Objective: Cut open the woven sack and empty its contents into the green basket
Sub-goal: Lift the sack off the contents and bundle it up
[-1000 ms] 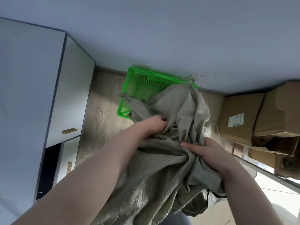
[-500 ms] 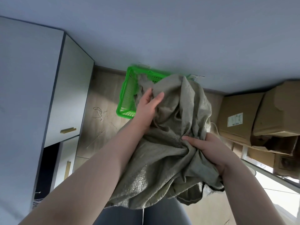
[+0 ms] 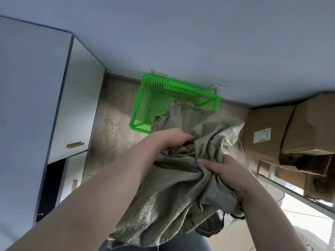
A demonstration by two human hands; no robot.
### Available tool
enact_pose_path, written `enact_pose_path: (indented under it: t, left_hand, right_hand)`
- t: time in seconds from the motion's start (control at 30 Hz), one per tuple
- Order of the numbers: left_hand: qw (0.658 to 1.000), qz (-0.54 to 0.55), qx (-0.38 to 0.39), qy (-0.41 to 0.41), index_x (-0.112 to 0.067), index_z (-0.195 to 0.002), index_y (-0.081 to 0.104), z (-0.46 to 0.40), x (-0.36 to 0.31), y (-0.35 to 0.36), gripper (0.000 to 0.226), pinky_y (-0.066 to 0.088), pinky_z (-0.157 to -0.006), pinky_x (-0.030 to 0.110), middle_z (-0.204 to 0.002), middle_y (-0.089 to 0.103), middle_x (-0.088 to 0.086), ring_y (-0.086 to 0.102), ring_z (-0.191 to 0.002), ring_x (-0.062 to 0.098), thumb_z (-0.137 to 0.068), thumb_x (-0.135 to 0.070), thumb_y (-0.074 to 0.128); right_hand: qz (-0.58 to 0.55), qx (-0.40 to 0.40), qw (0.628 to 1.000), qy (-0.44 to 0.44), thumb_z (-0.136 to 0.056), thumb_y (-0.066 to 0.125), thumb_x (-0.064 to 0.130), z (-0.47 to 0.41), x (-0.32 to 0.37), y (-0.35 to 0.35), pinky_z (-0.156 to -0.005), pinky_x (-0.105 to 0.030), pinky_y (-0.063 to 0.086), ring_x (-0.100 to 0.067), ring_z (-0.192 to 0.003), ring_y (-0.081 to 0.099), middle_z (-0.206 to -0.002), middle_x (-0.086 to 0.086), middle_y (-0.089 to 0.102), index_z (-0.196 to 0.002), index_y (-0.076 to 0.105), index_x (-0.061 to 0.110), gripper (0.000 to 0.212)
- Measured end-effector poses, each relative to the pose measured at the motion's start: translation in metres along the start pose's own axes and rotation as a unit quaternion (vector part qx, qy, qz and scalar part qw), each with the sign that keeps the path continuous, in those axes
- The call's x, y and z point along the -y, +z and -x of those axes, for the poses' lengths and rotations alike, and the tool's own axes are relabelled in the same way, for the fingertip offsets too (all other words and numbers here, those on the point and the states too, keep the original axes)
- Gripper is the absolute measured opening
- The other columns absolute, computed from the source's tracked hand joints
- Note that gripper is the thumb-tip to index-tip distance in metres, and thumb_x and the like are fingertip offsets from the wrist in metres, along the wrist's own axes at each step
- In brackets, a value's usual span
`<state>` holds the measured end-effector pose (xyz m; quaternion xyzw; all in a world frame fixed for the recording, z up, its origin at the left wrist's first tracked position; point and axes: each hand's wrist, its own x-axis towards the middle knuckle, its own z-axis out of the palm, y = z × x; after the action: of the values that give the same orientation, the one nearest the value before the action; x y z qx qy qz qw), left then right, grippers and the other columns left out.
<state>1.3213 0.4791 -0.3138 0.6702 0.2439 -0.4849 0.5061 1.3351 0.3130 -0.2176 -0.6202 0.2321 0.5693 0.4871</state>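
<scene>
Both hands are bunched into the sack (image 3: 174,192) right now: my right hand (image 3: 226,171) has a tight grip on a fold, left hand (image 3: 174,138) curled into the cloth just past it. Beyond the left grip, the sack's end hangs into the green basket (image 3: 145,98) on the floor (image 3: 112,109).
</scene>
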Motion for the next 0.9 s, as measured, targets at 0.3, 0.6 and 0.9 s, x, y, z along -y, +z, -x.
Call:
enact_pose_path:
  t: [0.3,0.6,0.9]
  left_hand:
    - [0.955,0.219,0.122,-0.159,-0.014,-0.098,0.067,0.005,0.012,0.010,0.042,0.052,-0.077,0.029,-0.089,0.070,0.008,0.063,-0.072,0.019,-0.097,-0.047,0.043]
    - [0.975,0.000,0.114,-0.192,-0.005,-0.133,0.050,0.007,0.025,0.003,0.049,0.045,-0.094,0.033,-0.132,0.058,0.016,0.059,-0.115,0.029,-0.100,-0.039,0.038]
    - [0.977,-0.197,-0.003,-0.076,-0.041,-0.152,0.003,-0.015,0.055,0.005,0.070,0.011,-0.118,0.056,-0.159,-0.026,0.010,-0.002,-0.148,0.041,-0.098,-0.034,0.048]
  right_hand:
    - [0.021,0.022,0.999,-0.021,-0.088,0.064,0.008,0.002,0.012,-0.002,-0.062,-0.024,0.058,-0.019,-0.083,0.075,-0.092,-0.007,0.077,-0.103,0.070,0.008,0.015]
    - [0.020,0.045,0.999,-0.009,-0.090,0.063,0.007,-0.008,0.001,0.014,-0.072,-0.031,0.061,-0.022,-0.089,0.074,-0.097,-0.008,0.077,-0.107,0.069,0.008,0.018]
    - [0.073,0.032,0.997,0.002,-0.088,0.069,0.016,-0.023,0.004,0.026,-0.093,-0.047,0.055,-0.026,-0.097,0.072,-0.101,-0.009,0.076,-0.106,0.071,0.010,0.019]
